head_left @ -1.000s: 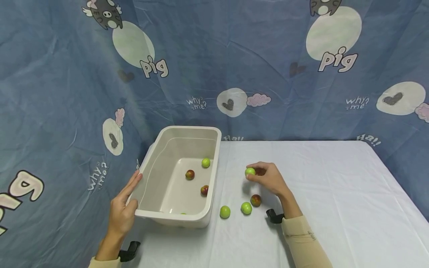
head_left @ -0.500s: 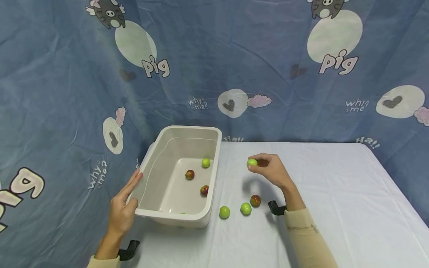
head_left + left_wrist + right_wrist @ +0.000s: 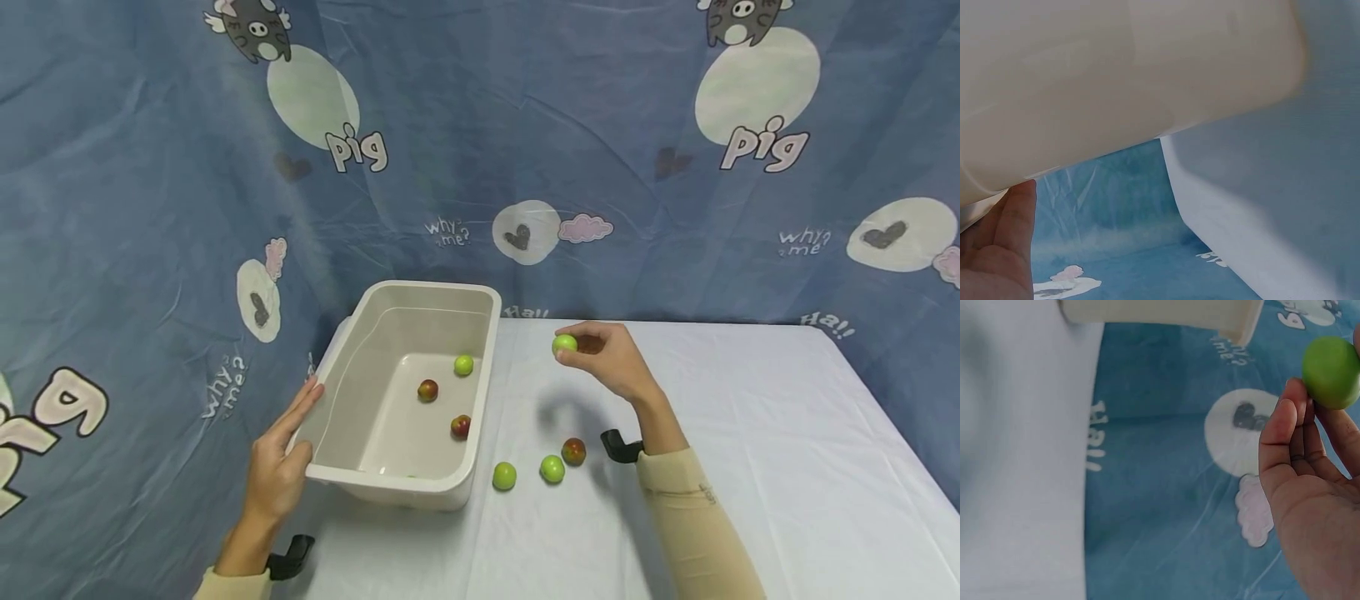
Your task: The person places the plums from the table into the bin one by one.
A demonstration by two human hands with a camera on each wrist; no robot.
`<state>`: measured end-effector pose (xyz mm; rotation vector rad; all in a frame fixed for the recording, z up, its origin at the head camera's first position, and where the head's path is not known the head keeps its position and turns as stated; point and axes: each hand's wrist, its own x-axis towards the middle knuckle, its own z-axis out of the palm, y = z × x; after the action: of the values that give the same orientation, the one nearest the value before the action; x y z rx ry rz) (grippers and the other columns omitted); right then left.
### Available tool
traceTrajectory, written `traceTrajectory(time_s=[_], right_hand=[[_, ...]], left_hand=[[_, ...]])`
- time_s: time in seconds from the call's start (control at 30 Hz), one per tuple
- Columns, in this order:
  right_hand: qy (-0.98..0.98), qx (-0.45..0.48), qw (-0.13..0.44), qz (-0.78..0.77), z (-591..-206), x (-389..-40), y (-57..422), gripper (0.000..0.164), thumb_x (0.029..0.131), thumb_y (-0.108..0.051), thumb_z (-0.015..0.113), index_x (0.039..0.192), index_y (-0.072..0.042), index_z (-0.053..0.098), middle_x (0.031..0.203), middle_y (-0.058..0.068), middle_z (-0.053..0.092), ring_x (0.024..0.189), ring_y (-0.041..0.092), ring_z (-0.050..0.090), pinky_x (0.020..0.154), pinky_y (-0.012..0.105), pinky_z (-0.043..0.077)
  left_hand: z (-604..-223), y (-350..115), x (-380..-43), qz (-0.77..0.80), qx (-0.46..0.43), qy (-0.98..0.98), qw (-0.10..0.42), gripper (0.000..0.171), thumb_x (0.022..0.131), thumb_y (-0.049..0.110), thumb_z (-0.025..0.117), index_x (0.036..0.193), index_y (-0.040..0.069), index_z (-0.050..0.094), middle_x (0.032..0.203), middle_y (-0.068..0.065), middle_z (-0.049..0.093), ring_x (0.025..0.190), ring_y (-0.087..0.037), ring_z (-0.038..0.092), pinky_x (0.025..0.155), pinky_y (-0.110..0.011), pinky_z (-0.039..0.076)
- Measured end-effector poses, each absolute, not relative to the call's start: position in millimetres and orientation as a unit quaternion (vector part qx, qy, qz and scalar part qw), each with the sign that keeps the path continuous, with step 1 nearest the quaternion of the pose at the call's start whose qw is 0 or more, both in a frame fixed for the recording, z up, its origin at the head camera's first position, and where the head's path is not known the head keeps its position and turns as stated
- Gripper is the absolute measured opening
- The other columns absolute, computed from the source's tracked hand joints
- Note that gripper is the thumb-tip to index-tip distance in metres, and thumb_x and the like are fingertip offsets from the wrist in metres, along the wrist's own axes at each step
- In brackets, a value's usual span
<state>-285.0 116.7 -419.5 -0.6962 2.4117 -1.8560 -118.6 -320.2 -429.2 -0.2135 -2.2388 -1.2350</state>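
My right hand [image 3: 611, 362] pinches a small round green fruit [image 3: 565, 344] between thumb and fingertips, up over the table to the right of the tub. In the right wrist view, the same green fruit [image 3: 1332, 373] sits at the fingertips. On the left, my left hand [image 3: 276, 467] grips the near-left rim of a cream plastic tub [image 3: 491, 350]. Inside lie a green fruit [image 3: 463, 365] and two reddish ones [image 3: 427, 390]; a sliver of another green fruit shows behind the near rim. The left wrist view has the left hand's fingers [image 3: 1013, 225] against the tub wall.
Two green fruits [image 3: 552, 468] and one reddish fruit [image 3: 573, 452] lie on the white-covered table [image 3: 750, 433], right of the tub's near end. A blue printed cloth [image 3: 420, 167] hangs behind the table and on its left side.
My right hand has risen and moved away from me with the green fruit, leaving the fruits on the table behind. The left hand and the tub have stayed put.
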Motion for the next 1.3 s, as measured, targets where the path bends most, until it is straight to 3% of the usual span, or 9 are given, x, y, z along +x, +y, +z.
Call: traceTrajectory(time_s=[0.33,1.3], right_hand=[[0.776,-0.259,-0.007,-0.576,-384.1,-294.1,97.7,0.032,0.086,-0.017,0.081,0.115,-0.004,0.075,0.103,0.011,0.071,0.088,0.028,0.066,0.077,0.035,0.054],[0.735,-0.326,0.0,-0.594,-344.8,-306.6,49.5,0.034,0.085,-0.013,0.082,0.114,0.001,0.074,0.102,0.012,0.072,0.086,0.031,0.068,0.077,0.035,0.056]], left_hand=[[-429.7,-321.6,-119.2,-0.458,-0.082,-0.839,0.283,0.073,0.074,-0.019,0.042,0.142,0.002,0.059,0.151,-0.014,0.05,0.143,-0.021,0.042,0.11,-0.017,0.03],[-430.3,-324.4,-122.4,-0.438,-0.102,-0.843,0.295,0.072,0.073,-0.018,0.044,0.141,0.0,0.06,0.148,-0.018,0.052,0.141,-0.021,0.045,0.108,-0.016,0.032]])
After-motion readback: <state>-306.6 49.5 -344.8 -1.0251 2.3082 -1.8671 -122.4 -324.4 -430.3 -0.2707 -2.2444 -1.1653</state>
